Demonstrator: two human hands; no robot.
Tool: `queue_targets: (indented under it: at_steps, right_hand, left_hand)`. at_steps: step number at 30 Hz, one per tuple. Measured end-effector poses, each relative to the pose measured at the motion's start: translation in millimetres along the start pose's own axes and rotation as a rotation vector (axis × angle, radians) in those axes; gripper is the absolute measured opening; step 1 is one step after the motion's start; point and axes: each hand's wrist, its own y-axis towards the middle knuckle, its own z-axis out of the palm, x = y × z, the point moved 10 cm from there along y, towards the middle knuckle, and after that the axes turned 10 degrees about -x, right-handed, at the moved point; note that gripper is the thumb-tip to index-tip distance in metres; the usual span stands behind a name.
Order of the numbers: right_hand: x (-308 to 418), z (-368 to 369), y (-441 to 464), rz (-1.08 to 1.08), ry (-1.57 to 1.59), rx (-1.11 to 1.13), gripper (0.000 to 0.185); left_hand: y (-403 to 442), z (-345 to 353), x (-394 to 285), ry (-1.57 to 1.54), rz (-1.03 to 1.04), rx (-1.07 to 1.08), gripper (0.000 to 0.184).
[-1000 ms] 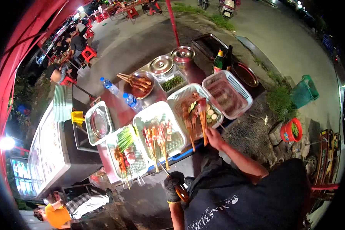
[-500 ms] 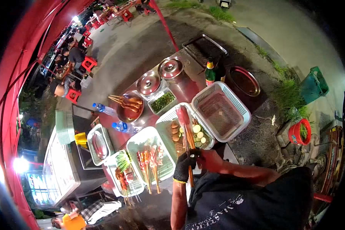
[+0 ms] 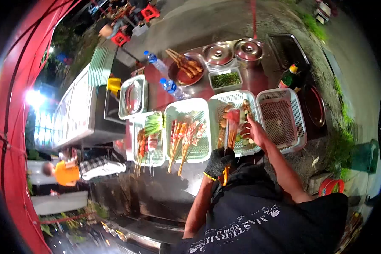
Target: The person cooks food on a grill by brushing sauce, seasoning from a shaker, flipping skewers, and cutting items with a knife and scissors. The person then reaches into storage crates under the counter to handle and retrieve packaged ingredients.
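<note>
My left hand [image 3: 219, 163], in a dark glove with a yellow cuff, is closed around a bundle of red meat skewers [image 3: 233, 120]. An orange-handled metal tool [image 3: 225, 175] is in the same grip. Bare, my right hand [image 3: 258, 132] is over the third basket from the left, fingers stretched out beside brown skewered pieces [image 3: 246, 108]; contact with them is unclear. That white basket [image 3: 213, 101] also holds sliced rounds and other skewers. Meat skewers [image 3: 188, 135] lie in the basket to its left, and greens [image 3: 153, 122] with more skewers in the leftmost one.
Along the table's far side are a bowl of skewers [image 3: 186, 70], two lidded pots [image 3: 218, 54], a tub of chopped greens [image 3: 225, 79], water bottles [image 3: 171, 87] and a green bottle [image 3: 288, 77]. Right stands another basket [image 3: 279, 118]. A person in orange [image 3: 66, 172] is at the left.
The view has turned. My left hand came to the bundle that my right hand held and now holds it alone. My right hand has let go and moved over the basket.
</note>
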Motion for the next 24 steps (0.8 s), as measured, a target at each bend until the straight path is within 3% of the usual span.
queue_targets:
  at_steps: [3, 4, 8, 9, 10, 11, 12, 13, 14, 16, 18, 19, 20, 21, 22, 24]
  right_hand:
    - [2.3, -8.2, 34.7, -0.299, 0.018, -0.183, 0.041]
    - [28.4, 12.6, 11.6, -0.546, -0.01, -0.091, 0.035]
    - [18.3, -16.5, 51.3, -0.595, -0.073, -0.242, 0.035]
    - [19.0, -43.3, 74.6, -0.368, -0.285, -0.458, 0.034]
    - [29.4, -77.0, 122.2, -0.64, -0.41, -0.455, 0.034]
    - [55.4, -79.0, 122.4, -0.61, -0.496, -0.399, 0.038]
    - [68.8, -110.3, 136.0, -0.799, -0.219, -0.487, 0.043]
    - [111.0, -84.9, 104.6, -0.644, -0.388, -0.496, 0.045]
    - [136.9, -85.9, 101.3, -0.74, -0.641, -0.648, 0.038]
    - [152.3, -83.2, 105.7, -0.95, -0.354, -0.521, 0.039]
    - [164.8, -50.7, 103.4, -1.144, -1.364, -0.638, 0.038]
    - [160.0, -42.1, 102.8, -1.172, -1.474, -0.604, 0.032]
    - [159.7, -32.1, 92.4, -1.184, -1.476, -0.586, 0.032]
    - [149.0, -35.4, 99.8, -0.897, -1.139, -0.379, 0.037]
    - [128.4, -28.1, 100.8, -0.603, -0.806, -0.176, 0.043]
    - [153.5, -16.2, 39.7, -1.02, -0.973, -0.52, 0.049]
  left_hand:
    - [-9.4, 1.5, -10.4, -0.085, 0.029, -0.003, 0.022]
    - [-13.3, 3.5, -19.1, -0.115, 0.062, -0.003, 0.02]
    - [-19.2, 1.4, 0.4, -0.198, -0.017, -0.042, 0.026]
    - [-20.9, 1.7, 3.3, -0.223, -0.018, -0.016, 0.029]
    - [-24.4, -1.8, 7.4, -0.229, -0.019, -0.028, 0.029]
    - [-31.3, 2.0, 6.6, -0.224, 0.027, 0.043, 0.031]
    - [-38.2, 5.3, 3.7, -0.217, 0.077, 0.115, 0.034]
    - [-47.0, 2.2, -7.0, -0.222, 0.04, 0.065, 0.034]
    - [-52.0, -1.1, -8.8, -0.223, 0.044, 0.058, 0.034]
    - [-61.3, -12.3, 1.1, -0.127, -0.012, -0.036, 0.034]
    - [-61.4, -21.3, 19.8, -0.092, 0.012, -0.061, 0.034]
    - [-61.0, -25.9, 26.6, 0.003, 0.0, -0.082, 0.027]
    - [-62.0, -29.3, 23.1, 0.096, -0.012, -0.109, 0.021]
    - [-63.6, -26.9, 23.8, -0.121, -0.112, -0.137, 0.017]
    - [-63.2, -26.7, 18.7, -0.13, -0.104, -0.16, 0.017]
    - [-60.5, -22.8, 10.6, -0.2, -0.078, -0.161, 0.015]
